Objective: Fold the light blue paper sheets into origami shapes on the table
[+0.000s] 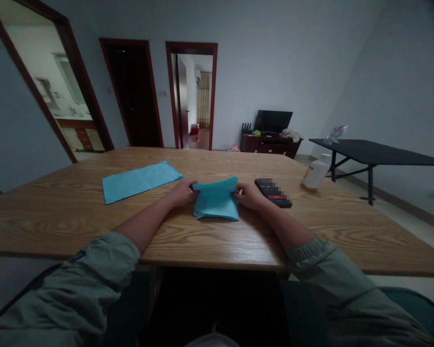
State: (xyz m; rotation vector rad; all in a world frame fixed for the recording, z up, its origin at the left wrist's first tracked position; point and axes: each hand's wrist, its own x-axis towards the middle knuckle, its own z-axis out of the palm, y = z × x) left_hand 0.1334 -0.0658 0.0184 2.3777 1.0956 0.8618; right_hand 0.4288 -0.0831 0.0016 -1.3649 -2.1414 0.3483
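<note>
Between my two hands is a folded teal cloth point(217, 200), its upper edge raised off the wooden table. My left hand point(183, 193) pinches the cloth at its left side, with the fingertips partly behind it. At the opposite side my right hand point(250, 194) grips the cloth near the upper right corner, fingers closed. A second teal cloth point(141, 181), folded into a long flat strip, lies to the left beyond my left hand. Just right of my right hand rests a black phone point(273, 193) with a partly blurred screen.
The wooden table point(75, 221) spans the view in front of me. A white bottle point(316, 172) stands near its right edge, apparently tilted by the lens. Farther right is a black folding table point(379, 152). A television point(274, 121) sits on a dark cabinet against the back wall.
</note>
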